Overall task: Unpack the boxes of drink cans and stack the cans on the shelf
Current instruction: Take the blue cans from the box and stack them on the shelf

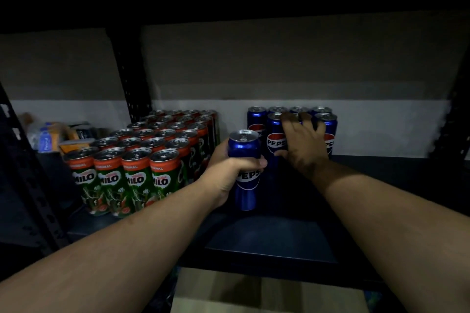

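My left hand (230, 173) grips a tall blue Pepsi can (244, 180) upright, just above the dark shelf (267, 236). Behind it, several blue Pepsi cans (256, 122) stand in two rows at the back of the shelf. My right hand (304, 142) lies over the front row with fingers spread across the can tops and thumb against a can's side (274, 140). To the left stands a block of several green and orange Milo cans (142, 155).
A black perforated upright (129, 84) rises behind the Milo cans, another at the left edge (28, 185). Bottles and packets (50, 134) lie at the far left. A cardboard box (267, 295) sits below the shelf's front edge. An upper shelf hangs overhead.
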